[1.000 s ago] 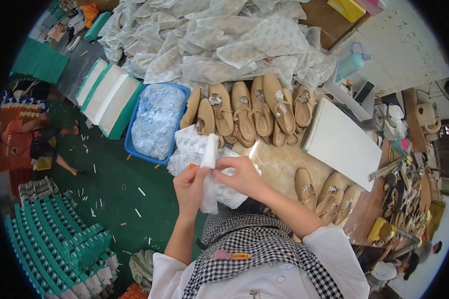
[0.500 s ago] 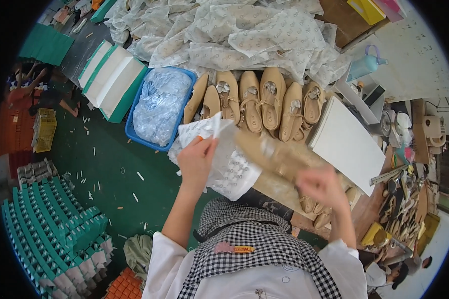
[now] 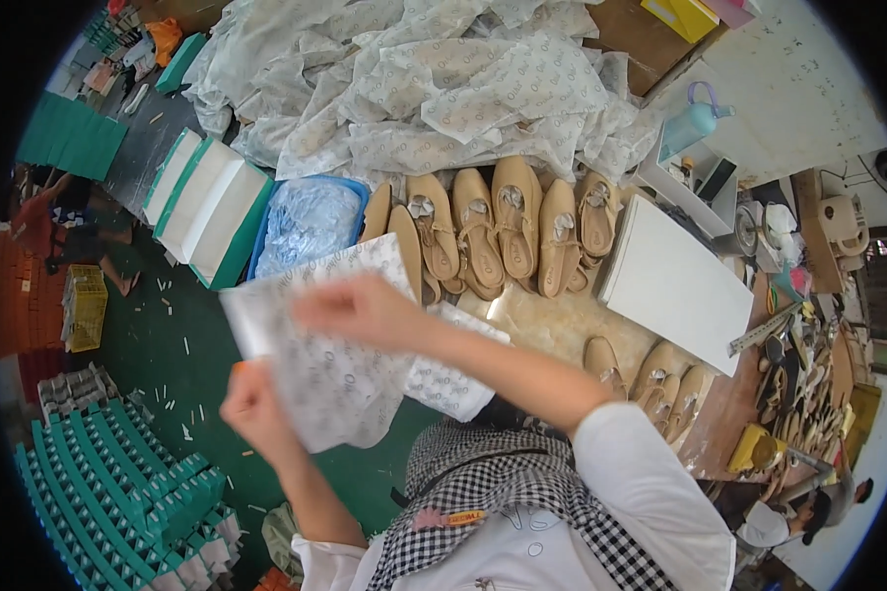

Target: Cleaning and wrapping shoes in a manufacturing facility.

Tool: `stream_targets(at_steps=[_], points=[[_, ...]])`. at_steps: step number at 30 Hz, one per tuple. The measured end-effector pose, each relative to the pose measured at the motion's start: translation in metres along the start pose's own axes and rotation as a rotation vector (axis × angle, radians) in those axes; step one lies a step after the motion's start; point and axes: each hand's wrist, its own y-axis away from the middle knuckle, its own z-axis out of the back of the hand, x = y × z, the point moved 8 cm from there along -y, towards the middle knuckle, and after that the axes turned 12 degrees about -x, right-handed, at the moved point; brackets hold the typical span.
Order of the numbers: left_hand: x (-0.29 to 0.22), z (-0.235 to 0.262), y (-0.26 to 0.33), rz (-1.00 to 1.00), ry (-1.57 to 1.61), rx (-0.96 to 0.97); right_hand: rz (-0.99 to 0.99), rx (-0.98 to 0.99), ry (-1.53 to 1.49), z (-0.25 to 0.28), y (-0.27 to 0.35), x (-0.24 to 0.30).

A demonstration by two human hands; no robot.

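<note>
- The left hand (image 3: 256,409) pinches the lower left edge of a thin, printed white tissue sheet (image 3: 330,369); the fingers are closed on the paper.
- The right hand (image 3: 360,310) reaches across at 10 o'clock from the person's chest and lies against the sheet's upper part; it is blurred, so I cannot tell whether it grips.
- The sheet is soft, crumpled and translucent, held in the air over the bench edge, just left of centre.
- More folded tissue (image 3: 448,379) lies on the bench just beneath the right forearm.
- At 12 o'clock, a row of tan leather flat shoes (image 3: 498,236) with metal ornaments lies sole to sole, and beyond it a large heap of the same wrapping paper (image 3: 414,89).
- A blue plastic tray (image 3: 306,222) holds glossy clear bags.
- At 3 o'clock a flat white box lid (image 3: 675,291) rests on the worn wooden bench (image 3: 562,325).
- At 8 o'clock, green shoe boxes (image 3: 118,483) stand stacked on a dark green floor (image 3: 168,335).
</note>
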Motion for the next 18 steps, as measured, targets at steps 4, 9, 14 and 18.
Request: stream_targets(at_steps=[4, 9, 14, 18], points=[[0.029, -0.052, 0.046, 0.212, 0.086, 0.185, -0.100, -0.241, 0.154, 0.073, 0.067, -0.041], [0.013, -0.083, 0.051, 0.030, 0.015, 0.369, 0.179, -0.963, 1.451, 0.239, 0.095, -0.081], [-0.003, -0.114, 0.068, -0.293, -0.248, 0.485, -0.059, -0.769, 0.858, 0.281, 0.114, -0.063], [0.018, -0.115, 0.072, -0.311, -0.330, 0.459, -0.447, -0.232, 0.756, 0.205, 0.173, 0.016]])
